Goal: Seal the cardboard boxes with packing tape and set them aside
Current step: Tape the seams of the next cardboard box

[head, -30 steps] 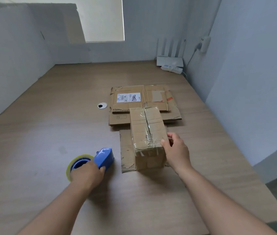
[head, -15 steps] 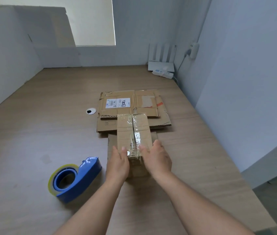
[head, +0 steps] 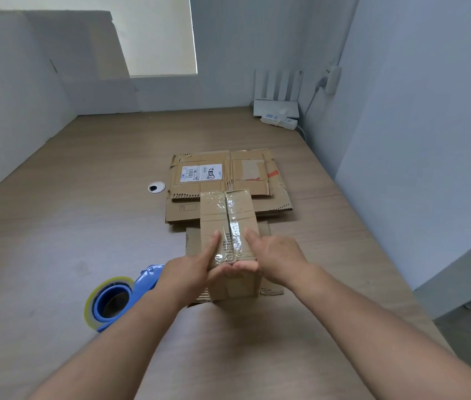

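Fingers straight and holding nothing, the left hand and right hand press clear tape down on the near end of the cardboard box, which stands on flattened cardboard on the table. Sealing appears nearly finished; setting it aside calls for gripping both sides.

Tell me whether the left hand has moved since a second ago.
Yes. The left hand left the tape dispenser and went right, onto the taped box beside the right hand.
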A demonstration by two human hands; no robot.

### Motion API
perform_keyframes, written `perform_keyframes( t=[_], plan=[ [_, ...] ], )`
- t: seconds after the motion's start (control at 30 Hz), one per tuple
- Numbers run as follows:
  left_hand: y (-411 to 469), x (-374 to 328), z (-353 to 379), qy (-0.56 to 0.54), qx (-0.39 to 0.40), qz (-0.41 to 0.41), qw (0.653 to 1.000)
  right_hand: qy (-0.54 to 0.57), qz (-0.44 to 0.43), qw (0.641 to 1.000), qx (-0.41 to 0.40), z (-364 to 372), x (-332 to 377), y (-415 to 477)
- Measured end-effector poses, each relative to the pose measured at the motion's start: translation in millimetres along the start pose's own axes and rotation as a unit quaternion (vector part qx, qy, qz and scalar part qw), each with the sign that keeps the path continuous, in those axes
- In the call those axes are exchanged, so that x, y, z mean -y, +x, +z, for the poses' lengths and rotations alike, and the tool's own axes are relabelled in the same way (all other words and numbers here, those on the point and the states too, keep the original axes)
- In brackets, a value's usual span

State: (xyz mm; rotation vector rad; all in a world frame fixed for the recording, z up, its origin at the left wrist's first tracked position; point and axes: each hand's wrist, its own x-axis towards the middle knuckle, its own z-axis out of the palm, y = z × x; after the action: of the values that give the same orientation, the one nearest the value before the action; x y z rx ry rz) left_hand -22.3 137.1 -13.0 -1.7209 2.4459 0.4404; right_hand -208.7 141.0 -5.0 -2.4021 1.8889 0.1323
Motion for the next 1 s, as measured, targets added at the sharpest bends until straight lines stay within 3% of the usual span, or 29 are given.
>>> perform_keyframes(
  t=[0.17, 0.4, 0.5, 0.6, 0.73, 0.83, 0.9, 1.0],
  plan=[
    [8, -1, 3, 0.093, -0.003, 0.027, 0.995, 0.001, -0.063, 0.996, 0.056, 8, -15, -2],
    [4, 20, -10, 0.022, 0.075, 0.09, 0.993, 0.069, -0.098, 0.984, 0.13, -6, -25, -2],
    [2, 24, -7, 0.062, 0.023, 0.089, 0.994, 0.017, -0.096, 0.991, 0.093, -5, -25, 0],
    [4, 18, 6, 0.091, -0.037, 0.054, 0.994, -0.053, -0.14, 0.988, -0.04, 12, -25, -2],
    [7, 25, 14, 0.032, -0.037, 0.051, 0.998, -0.027, -0.153, 0.986, -0.053, 19, -29, -7],
    [6, 44, 0, -0.052, 0.06, 0.098, 0.992, -0.012, -0.139, 0.989, 0.051, 4, -36, -4],
    [6, 50, -11, -0.049, 0.087, 0.112, 0.989, -0.034, -0.14, 0.987, 0.065, -6, -38, -2],
    [7, 47, -19, 0.004, 0.048, 0.131, 0.99, -0.036, -0.139, 0.989, 0.046, -6, -36, 1]
  ],
)
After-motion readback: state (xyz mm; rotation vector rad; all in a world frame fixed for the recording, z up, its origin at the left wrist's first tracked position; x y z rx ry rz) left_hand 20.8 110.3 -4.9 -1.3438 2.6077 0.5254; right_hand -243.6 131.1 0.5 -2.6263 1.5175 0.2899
